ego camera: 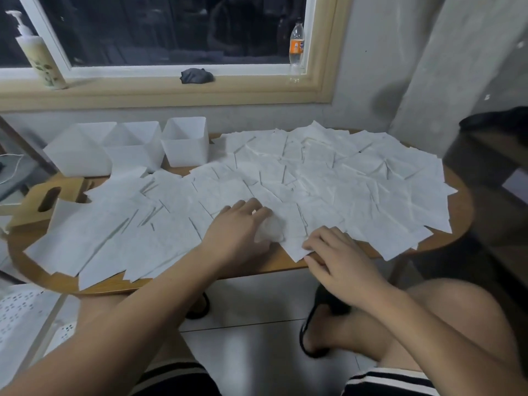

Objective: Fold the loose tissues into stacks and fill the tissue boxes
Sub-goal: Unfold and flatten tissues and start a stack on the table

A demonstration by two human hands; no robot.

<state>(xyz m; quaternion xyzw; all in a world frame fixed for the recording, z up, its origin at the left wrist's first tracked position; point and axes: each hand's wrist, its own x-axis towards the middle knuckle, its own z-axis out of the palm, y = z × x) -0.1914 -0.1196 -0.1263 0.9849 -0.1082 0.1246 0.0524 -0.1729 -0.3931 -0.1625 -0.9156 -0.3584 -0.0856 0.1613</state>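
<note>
Head view looks down on a wooden table (257, 267) almost covered by loose tissues (314, 178), spread flat and overlapping from edge to edge. Three white boxes (185, 147) stand empty at the far left, and a wooden tissue box (43, 201) lies at the left edge. The sheet being worked (294, 238) lies at the near edge, between the hands, one corner hanging over toward the person. The left hand (240, 232) is nearer, lying on it palm down with fingers curled around a bunched bit of tissue (270, 230), a loose grasp more than a fist. The right hand (340, 264) reaches in from the near right, fingertips pinching the sheet's near corner. Both forearms slant inward over the table edge. No stack is made yet; the folding looks barely begun.
</note>
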